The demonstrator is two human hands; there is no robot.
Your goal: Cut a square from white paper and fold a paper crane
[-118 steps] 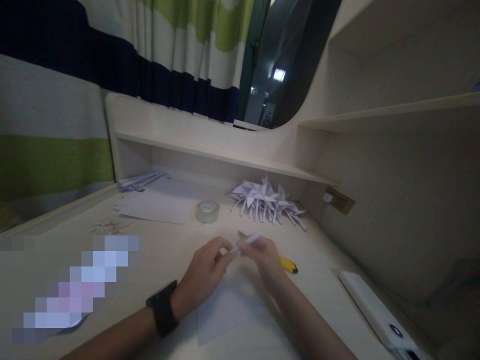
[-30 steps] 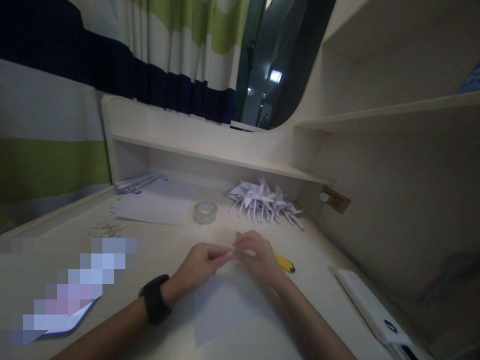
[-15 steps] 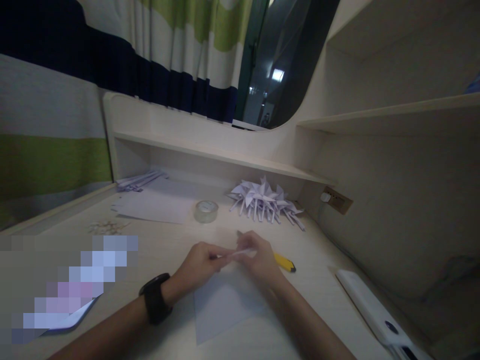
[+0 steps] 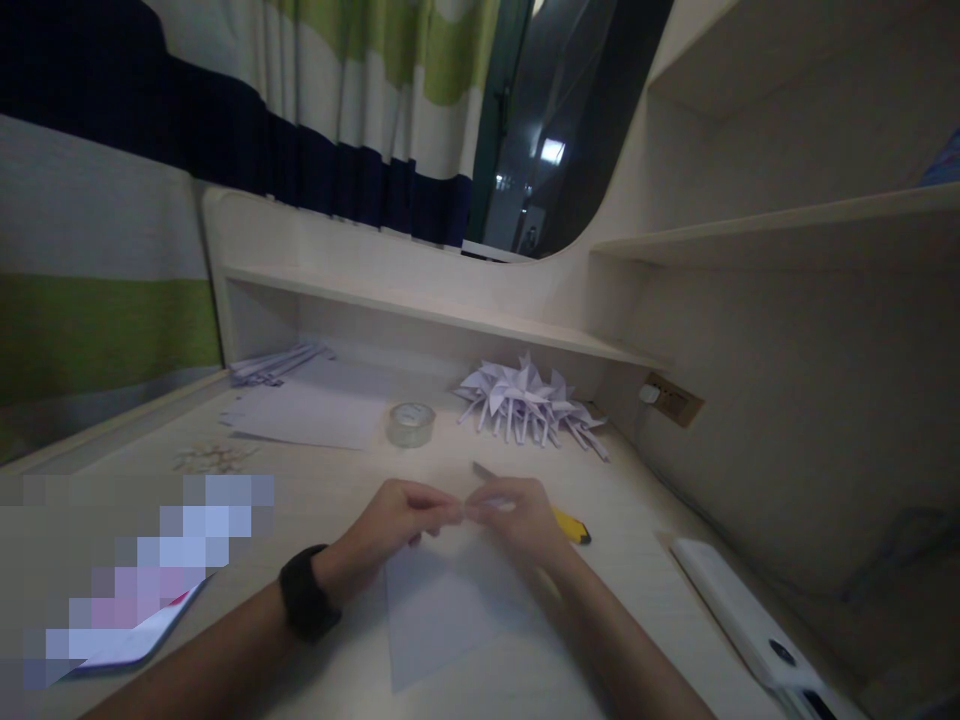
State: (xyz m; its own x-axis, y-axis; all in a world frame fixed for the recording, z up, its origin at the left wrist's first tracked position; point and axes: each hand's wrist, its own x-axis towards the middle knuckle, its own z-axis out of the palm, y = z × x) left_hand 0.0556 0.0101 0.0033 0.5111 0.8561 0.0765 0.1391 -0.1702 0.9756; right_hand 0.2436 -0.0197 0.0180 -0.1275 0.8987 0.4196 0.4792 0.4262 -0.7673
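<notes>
My left hand [image 4: 409, 515], with a black watch [image 4: 309, 592] on its wrist, is closed in a pinch. Its fingertips meet those of my right hand [image 4: 517, 515] above the desk. A small piece of white paper [image 4: 491, 502] shows between my right fingers and reaches to the left fingertips; most of it is hidden. Below both hands a white sheet of paper [image 4: 442, 620] lies flat. Partly covered by my right hand is a yellow utility knife [image 4: 573, 526], its blade sticking out on the far side.
A tape roll [image 4: 411, 425] stands behind the hands. Paper pinwheels [image 4: 525, 395] are heaped at the back right. More sheets [image 4: 315, 405] and paper strips [image 4: 281, 363] lie back left, near small pale bits [image 4: 214, 458]. A white device [image 4: 731, 605] is at right, a blurred-out tablet-like thing [image 4: 142, 635] at left.
My fingertips have shifted slightly: the left hand has drawn a little left, and less of the small paper shows between the hands. More of the knife's blade is visible.
</notes>
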